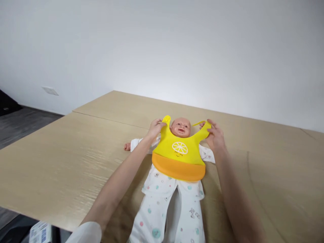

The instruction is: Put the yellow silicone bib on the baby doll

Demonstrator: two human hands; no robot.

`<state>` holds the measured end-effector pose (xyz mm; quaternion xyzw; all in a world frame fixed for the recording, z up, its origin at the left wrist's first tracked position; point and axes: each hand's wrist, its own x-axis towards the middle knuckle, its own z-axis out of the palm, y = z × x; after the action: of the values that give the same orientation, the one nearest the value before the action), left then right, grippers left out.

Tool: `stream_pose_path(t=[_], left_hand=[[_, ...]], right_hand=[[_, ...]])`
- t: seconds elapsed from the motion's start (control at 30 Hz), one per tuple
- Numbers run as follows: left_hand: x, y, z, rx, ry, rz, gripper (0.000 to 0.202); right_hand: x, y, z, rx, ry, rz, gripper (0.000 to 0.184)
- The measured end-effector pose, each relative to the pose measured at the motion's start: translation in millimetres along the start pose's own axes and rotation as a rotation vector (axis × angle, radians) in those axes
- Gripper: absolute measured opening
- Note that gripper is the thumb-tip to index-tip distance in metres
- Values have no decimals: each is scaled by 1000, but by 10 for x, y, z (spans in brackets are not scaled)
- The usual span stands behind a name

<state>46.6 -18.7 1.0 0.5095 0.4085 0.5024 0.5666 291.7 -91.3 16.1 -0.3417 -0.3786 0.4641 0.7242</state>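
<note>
A baby doll (180, 127) in white dotted pyjamas lies on its back on a light wooden table (63, 158), head away from me. A yellow bib (177, 150) with an orange pocket and a lemon print covers its chest. My left hand (155, 128) pinches the bib's left neck strap beside the doll's head. My right hand (215, 135) grips the right neck strap, which curls up past the doll's other ear. Both straps are apart, not joined.
The table runs to a white wall (162, 50) behind. Dark floor (22, 125) shows at the left, past the table edge. A white printed package (40, 233) sits below the table's near edge at the bottom left.
</note>
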Motion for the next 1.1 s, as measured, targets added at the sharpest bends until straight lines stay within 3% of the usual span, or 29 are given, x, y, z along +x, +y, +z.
stream_pose_path(t=[0.17,0.37,0.5,0.63,0.83,1.0,1.1], left_hand=[[50,-58,-41,-10,-25,65,14],[31,-24,-17,19,-39,4,22],[28,-13,-24,13,-45,15,25],[42,-39,-39,-14,-35,20,26],[47,-74,-56,8,-5,41,21],[36,-63,-47,-5,38,-7,24],[33,-54,-46,-1,60,-14,25]], right_hand=[[32,-26,-40,41,50,65,43],[42,-57,-70,-103,92,133,44],[51,-39,-107,-134,112,73,42],[95,-3,-185,-18,136,11,37],[118,6,-239,-28,258,0,30],[124,35,-236,-97,228,-138,41],[118,22,-199,-88,141,-204,51]])
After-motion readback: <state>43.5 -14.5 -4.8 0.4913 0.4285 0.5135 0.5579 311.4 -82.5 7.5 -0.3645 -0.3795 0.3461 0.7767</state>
